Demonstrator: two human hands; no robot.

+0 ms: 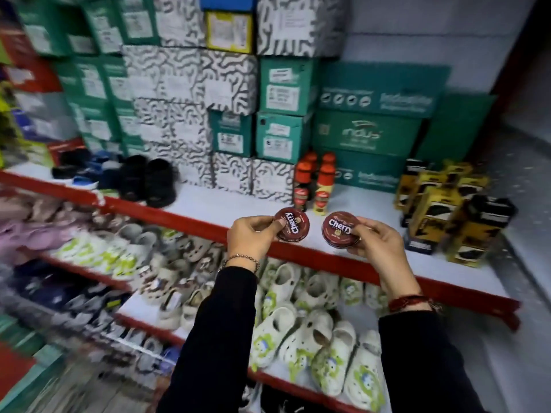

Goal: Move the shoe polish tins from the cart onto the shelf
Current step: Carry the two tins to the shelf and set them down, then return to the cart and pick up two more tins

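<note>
I hold two round dark-red shoe polish tins with white "Cherry" lettering. My left hand (253,236) grips the left tin (293,224) by its rim. My right hand (378,247) grips the right tin (340,231) the same way. Both tins hover at the red front edge of the white shelf (238,204), lids tilted toward me. The cart is out of view.
On the shelf stand several polish bottles with orange caps (316,183), yellow-black boxes (447,210) at the right, black shoes (149,180) at the left, and stacked shoe boxes (226,99) behind. Lower shelves hold white clogs (313,338).
</note>
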